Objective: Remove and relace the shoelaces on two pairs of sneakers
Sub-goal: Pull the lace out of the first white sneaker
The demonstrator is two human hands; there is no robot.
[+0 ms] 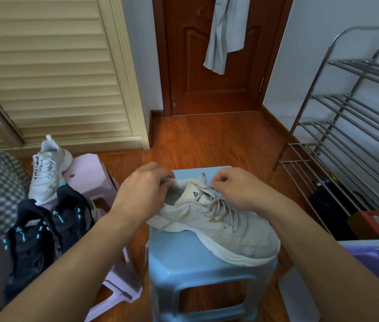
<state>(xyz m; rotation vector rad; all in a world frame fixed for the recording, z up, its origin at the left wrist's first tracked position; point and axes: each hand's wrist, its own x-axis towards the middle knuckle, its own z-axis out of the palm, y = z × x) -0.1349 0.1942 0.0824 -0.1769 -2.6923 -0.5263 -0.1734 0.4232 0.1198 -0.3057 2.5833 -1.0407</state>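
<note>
A cream sneaker [228, 231] lies on a blue plastic stool [197, 270], toe pointing to the lower right. My left hand [144, 189] grips the heel collar of the sneaker. My right hand [237, 189] pinches the shoelace [216, 205] near the top eyelets beside the tongue. One loose lace end trails off the shoe's left side and down the stool's edge. A second cream sneaker [46, 173] stands laced on a pink stool [93, 175] at the left. Two black sneakers with teal accents [44, 233] sit in front of it.
A metal shoe rack [346, 126] stands at the right, with a dark object and a red box below it. A brown door [214, 66] with a hanging grey cloth is straight ahead. A louvred cabinet is at the left, and a purple container at the lower right.
</note>
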